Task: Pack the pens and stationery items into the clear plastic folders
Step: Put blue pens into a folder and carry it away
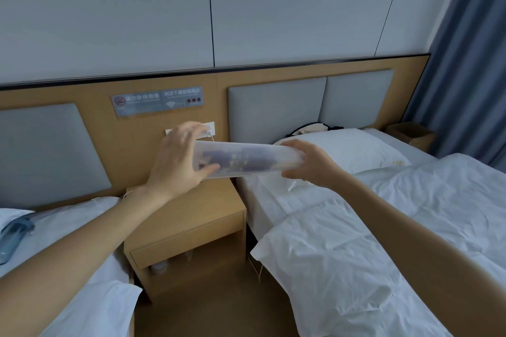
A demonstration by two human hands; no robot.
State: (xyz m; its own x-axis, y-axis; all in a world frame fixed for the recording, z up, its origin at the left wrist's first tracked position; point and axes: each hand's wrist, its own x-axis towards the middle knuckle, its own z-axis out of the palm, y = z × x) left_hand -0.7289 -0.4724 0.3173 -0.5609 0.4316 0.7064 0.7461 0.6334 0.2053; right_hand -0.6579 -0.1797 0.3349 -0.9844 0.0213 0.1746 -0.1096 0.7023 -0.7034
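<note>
Left hand [179,161] — fingers spread over the near end of the clear plastic folder [247,160], thumb beneath, holding it. Right hand [309,164] — fingers curled round the far end, gripping. Folder held level in the air above the bedside table [191,208], between the two beds; dark contents, seemingly pens, showed blurred through the plastic.

Risk, as judged: which end was open could not be told; a tilt might let the contents slide out into the gap beside the right bed [369,227]. A loose grip on smooth plastic could drop it.

Room: headboard [276,109] close behind; free air above the table and over the bedding.
</note>
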